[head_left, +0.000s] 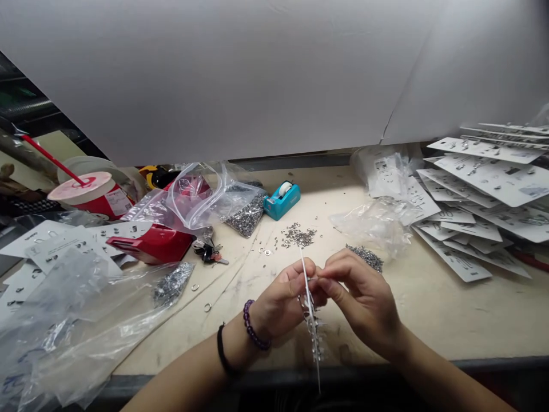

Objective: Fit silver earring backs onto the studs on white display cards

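Note:
A thin white jewelry card (pixel 316 343), seen nearly edge-on, stands over the front of the table with several small silver pieces along it. My left hand (pixel 285 297) grips the card near its upper end, its fingers closed around it. From the other side, my right hand (pixel 362 300) is closed in a pinch at the card's upper part, its thumb and fingertips meeting those of my left hand. Whatever sits between those fingertips is too small to make out. Just beyond the hands lies a loose pile of tiny silver parts (pixel 298 234).
Stacked cards with silver jewelry (pixel 476 200) fill the right side. A teal tape dispenser (pixel 282 200) stands behind the pile. At left are a red tape dispenser (pixel 150 243), keys (pixel 210 253), bags of metal parts (pixel 246 214), a clear plastic bag (pixel 86 326) and a cup with a straw (pixel 94 194).

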`<state>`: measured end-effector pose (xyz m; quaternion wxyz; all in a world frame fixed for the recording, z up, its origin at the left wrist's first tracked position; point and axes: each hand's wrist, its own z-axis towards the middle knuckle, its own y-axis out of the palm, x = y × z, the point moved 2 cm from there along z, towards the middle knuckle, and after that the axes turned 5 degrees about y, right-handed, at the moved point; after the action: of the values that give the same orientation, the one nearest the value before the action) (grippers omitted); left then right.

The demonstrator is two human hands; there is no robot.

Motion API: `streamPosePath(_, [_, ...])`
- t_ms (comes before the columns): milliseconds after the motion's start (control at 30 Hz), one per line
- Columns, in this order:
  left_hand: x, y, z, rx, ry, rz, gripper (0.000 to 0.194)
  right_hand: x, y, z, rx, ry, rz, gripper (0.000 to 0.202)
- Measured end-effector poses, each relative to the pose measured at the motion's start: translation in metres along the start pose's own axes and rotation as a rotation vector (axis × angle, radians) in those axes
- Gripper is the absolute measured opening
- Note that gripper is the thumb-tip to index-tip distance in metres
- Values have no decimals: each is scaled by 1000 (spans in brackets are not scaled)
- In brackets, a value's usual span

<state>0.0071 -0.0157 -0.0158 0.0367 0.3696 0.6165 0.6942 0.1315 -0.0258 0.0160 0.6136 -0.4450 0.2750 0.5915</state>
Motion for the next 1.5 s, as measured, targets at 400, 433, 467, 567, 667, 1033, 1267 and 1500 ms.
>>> streamPosePath(400, [0, -4, -2, 11, -29, 6, 13, 1, 5, 1, 14, -2, -45, 14])
streamPosePath(433, [0, -4, -2, 12, -31, -9, 14, 1, 5, 1, 16, -3, -50, 14])
streamPosePath(467, [0, -4, -2, 14, -30, -21, 15, 1, 6, 1, 15, -7, -55, 14])
streamPosePath(567, [0, -3, -2, 18, -34, -33, 17, -1, 6, 0, 10, -31, -63, 14])
streamPosePath(667, [-1, -3, -2, 25, -32, -31, 16, -2, 5, 0, 25, -33, -59, 13])
streamPosePath(1033, [-1, -3, 0, 61, -28, -12, 21, 1, 4, 1, 25, -55, -108, 10])
streamPosePath(1267, [-3, -4, -1, 70, 13, -18, 18, -1, 3, 0, 26, -127, -188, 12])
streamPosePath(1500, [-1, 2, -3, 53, 20, 38, 16, -4, 2, -1, 53, -160, -205, 14])
